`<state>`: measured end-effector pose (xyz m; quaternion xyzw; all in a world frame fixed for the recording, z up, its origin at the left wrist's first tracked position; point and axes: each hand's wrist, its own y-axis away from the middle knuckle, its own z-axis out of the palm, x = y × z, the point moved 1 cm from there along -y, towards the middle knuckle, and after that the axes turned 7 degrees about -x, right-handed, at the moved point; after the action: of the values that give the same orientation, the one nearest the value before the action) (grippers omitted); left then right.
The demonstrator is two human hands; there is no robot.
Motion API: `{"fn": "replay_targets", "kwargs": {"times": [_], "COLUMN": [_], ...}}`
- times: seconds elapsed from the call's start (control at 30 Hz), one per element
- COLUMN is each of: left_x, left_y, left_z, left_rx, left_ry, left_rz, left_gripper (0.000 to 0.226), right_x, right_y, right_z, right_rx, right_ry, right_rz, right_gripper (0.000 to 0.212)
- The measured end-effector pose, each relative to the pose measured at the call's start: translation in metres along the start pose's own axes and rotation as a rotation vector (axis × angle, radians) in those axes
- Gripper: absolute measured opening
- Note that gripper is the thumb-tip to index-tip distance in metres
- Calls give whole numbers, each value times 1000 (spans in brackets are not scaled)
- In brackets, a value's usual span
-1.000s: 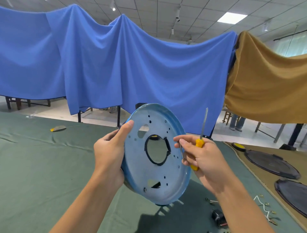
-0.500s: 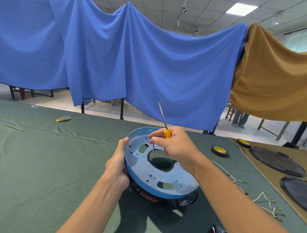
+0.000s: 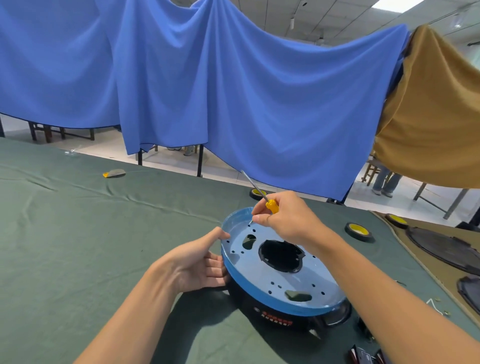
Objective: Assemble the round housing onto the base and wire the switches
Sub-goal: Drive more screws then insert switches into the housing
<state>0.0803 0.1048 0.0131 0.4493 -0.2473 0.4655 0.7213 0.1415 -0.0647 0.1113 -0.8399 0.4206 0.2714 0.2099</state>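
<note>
Right hand (image 3: 288, 218) grips screwdriver (image 3: 271, 205), perhaps a screw (image 3: 251, 222) too, over housing (image 3: 306, 283).

Bright, even white light comes from a ceiling panel (image 3: 397, 3) at one o'clock. Soft dark shadows lie on the counter (image 3: 78, 246) under the left hand (image 3: 202, 262), toward six o'clock. Wide-angle distortion bends the edges, and the corner at five o'clock is smeared.

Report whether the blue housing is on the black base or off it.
On it: the blue housing lies nearly flat atop the black base, left hand touching its rim. Fully seated: cannot tell.
</note>
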Motion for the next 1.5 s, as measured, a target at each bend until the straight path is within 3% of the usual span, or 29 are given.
{"fn": "replay_targets", "kwargs": {"times": [0.13, 0.3, 0.6, 0.97, 1.3, 1.5], "left_x": [-6, -10, -9, -10, -10, -11], "left_y": [-1, -4, -5, -14, -15, -15], "left_z": [4, -4, -6, -10, -11, -10], "left_rx": [-99, -200, -209, -148, -159, -143], "left_ry": [20, 51, 66, 89, 81, 79], "left_rz": [-6, -11, -24, -29, -42, -41], "left_gripper": [61, 82, 99, 74, 71, 76], "right_x": [-2, 1, 0, 2, 6, 7], "right_y": [-7, -11, -19, -25, -25, -23], "right_z": [8, 20, 29, 42, 42, 45], "right_rx": [-74, -136, -144, -235, -235, -218], "right_ry": [12, 61, 193, 263, 242, 312], "right_rz": [6, 5, -26, -16, -21, -30], "right_gripper": [4, 8, 7, 8, 11, 25]}}
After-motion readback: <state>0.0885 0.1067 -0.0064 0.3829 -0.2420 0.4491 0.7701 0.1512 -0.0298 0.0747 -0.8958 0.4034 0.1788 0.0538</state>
